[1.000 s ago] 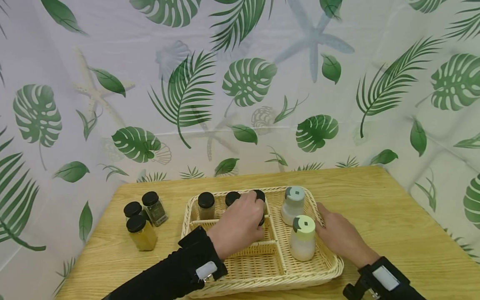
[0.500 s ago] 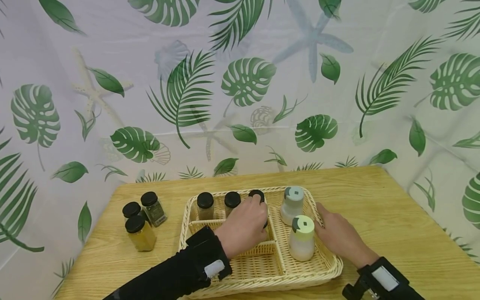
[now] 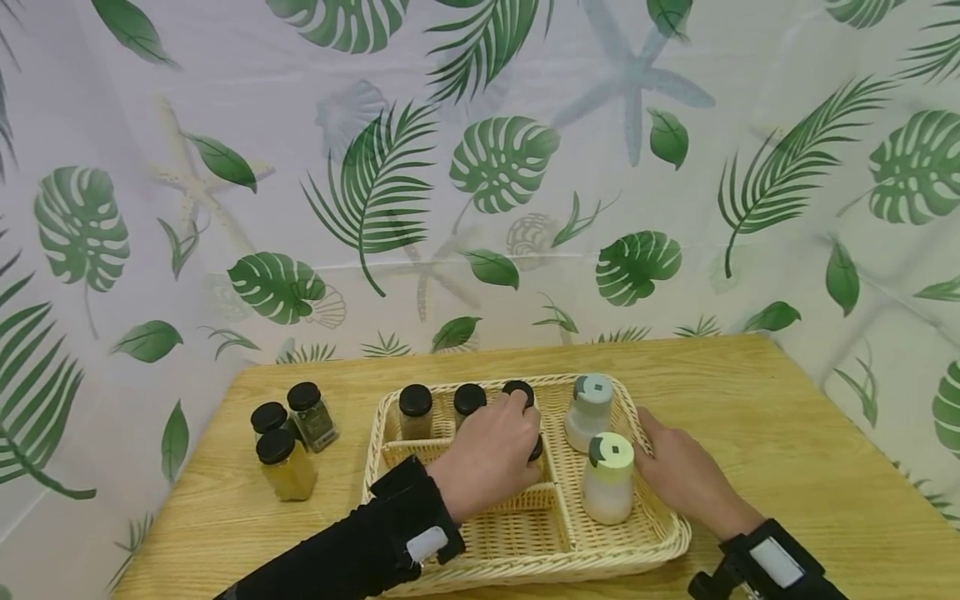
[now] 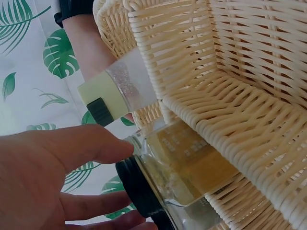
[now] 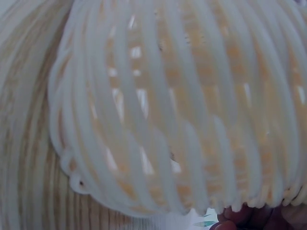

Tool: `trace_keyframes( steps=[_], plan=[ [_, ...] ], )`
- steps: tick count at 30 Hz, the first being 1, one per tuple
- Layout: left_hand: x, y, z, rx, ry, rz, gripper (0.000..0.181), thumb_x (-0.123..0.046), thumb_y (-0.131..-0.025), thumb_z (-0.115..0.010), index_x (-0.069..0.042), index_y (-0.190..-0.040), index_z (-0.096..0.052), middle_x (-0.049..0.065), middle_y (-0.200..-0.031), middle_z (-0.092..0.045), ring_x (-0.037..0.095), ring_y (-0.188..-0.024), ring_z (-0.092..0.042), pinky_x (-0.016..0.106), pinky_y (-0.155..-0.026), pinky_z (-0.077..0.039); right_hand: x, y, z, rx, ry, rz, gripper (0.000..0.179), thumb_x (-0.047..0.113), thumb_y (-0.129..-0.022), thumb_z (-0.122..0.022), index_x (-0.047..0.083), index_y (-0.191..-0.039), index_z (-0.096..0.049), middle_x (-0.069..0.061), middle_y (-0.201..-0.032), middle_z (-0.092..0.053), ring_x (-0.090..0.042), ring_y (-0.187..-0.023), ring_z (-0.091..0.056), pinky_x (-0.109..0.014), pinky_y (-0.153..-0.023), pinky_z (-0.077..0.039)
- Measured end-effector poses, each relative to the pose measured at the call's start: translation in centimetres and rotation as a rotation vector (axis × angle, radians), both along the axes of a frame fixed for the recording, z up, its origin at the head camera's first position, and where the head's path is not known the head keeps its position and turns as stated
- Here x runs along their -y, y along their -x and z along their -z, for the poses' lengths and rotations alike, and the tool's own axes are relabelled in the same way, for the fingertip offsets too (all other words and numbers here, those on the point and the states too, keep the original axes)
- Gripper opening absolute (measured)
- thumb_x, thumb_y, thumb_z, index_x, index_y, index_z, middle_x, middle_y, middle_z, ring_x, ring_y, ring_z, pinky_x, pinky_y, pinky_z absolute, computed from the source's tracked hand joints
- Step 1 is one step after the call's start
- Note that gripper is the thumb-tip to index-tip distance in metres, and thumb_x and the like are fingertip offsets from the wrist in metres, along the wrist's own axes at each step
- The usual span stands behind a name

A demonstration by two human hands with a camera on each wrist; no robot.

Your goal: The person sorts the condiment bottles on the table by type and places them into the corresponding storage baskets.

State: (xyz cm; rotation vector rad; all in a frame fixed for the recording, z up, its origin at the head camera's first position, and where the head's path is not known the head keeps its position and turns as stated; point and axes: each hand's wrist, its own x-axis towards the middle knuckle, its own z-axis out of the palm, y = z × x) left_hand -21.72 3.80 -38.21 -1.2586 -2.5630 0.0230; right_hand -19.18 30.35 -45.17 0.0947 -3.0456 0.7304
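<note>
My left hand (image 3: 487, 454) reaches into the wicker basket (image 3: 525, 570), over its middle left compartment. In the left wrist view its thumb and fingers hold a spice jar (image 4: 184, 165) by the neck and black lid; the contents are yellow-brown. Part of the black lid (image 3: 536, 447) shows beyond the hand in the head view. My right hand (image 3: 686, 467) grips the basket's right rim, with its fingers (image 5: 259, 219) low in the right wrist view. Black-lidded jars (image 3: 416, 412) stand in the back compartment, one partly hidden by my left hand.
A shaker with a yellow-green lid (image 3: 609, 483) and one with a grey-blue lid (image 3: 588, 417) stand in the basket's right compartment. Left of the basket, a yellow spice jar (image 3: 291, 475), a dark-lidded jar (image 3: 315, 423) and another (image 3: 268, 417) stand on the wooden table (image 3: 772, 433).
My left hand has shifted slightly to the right over the basket, and more of the back jars' lids shows. The right hand stays on the rim.
</note>
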Motion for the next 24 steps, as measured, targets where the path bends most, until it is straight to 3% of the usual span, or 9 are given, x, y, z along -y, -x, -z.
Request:
trace_keyframes(
  steps=[5, 11, 16, 22, 24],
  plan=[
    [0.7, -0.4, -0.4, -0.024, -0.014, -0.002, 0.022, -0.03, -0.083, -0.068, -0.011, -0.085, -0.058, 0.005, -0.083, -0.048, 0.016, -0.066, -0.04, 0.027, -0.05, -0.04, 0.1, 0.1, 0.1, -0.018, 0.002, -0.008, 0.061, 0.023, -0.1, -0.045, -0.015, -0.143, -0.024, -0.035, -0.119, -0.055, -0.019, -0.075, -0.055, -0.035, -0.06, -0.043],
    [2.1, -0.8, -1.0, -0.023, -0.07, -0.017, 0.025, -0.031, -0.084, -0.068, -0.008, -0.091, -0.063, 0.006, -0.085, -0.053, 0.017, -0.07, -0.046, 0.028, -0.055, -0.046, 0.1, 0.1, 0.2, -0.025, -0.006, -0.013, 0.063, 0.029, -0.101, -0.043, -0.015, -0.143, -0.024, -0.037, -0.126, -0.049, -0.021, -0.083, -0.057, -0.037, -0.065, -0.044],
    [4.1, -1.2, -1.4, -0.023, -0.119, -0.034, 0.027, -0.029, -0.085, -0.067, -0.005, -0.097, -0.065, 0.008, -0.091, -0.058, 0.019, -0.075, -0.049, 0.027, -0.059, -0.049, 0.1, 0.1, 0.2, -0.021, -0.007, -0.012, 0.063, 0.028, -0.101, -0.043, -0.014, -0.143, -0.024, -0.035, -0.119, -0.056, -0.02, -0.08, -0.057, -0.037, -0.063, -0.044],
    [6.3, -1.7, -1.6, -0.035, -0.189, -0.054, 0.022, -0.027, -0.086, -0.064, -0.007, -0.095, -0.064, 0.005, -0.087, -0.055, 0.017, -0.076, -0.049, 0.03, -0.062, -0.049, 0.0, 0.2, 0.2, -0.024, -0.009, -0.015, 0.062, 0.026, -0.101, -0.044, -0.015, -0.143, -0.024, -0.037, -0.123, -0.052, -0.019, -0.079, -0.056, -0.036, -0.063, -0.043],
    [7.0, -1.8, -1.6, -0.048, -0.217, -0.07, 0.022, -0.027, -0.085, -0.064, -0.007, -0.095, -0.065, 0.004, -0.088, -0.058, 0.017, -0.078, -0.051, 0.031, -0.062, -0.051, 0.0, 0.2, 0.2, -0.011, 0.0, -0.013, 0.063, 0.027, -0.101, -0.044, -0.014, -0.144, -0.023, -0.034, -0.112, -0.059, -0.017, -0.071, -0.055, -0.035, -0.059, -0.042]
  ],
)
